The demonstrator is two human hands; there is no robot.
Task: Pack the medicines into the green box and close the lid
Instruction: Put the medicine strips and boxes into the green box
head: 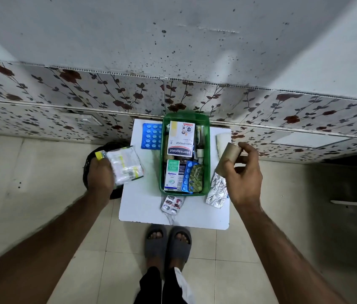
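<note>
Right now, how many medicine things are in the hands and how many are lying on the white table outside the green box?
In hands: 2 (white packet, brown roll)
Loose on the table: 4 (blue strip, red-pill strip, silver strip, white item)
Total: 6

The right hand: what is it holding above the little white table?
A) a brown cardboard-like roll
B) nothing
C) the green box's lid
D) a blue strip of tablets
A: the right hand has its fingers wrapped around a brown roll, held beside the green box.
</note>
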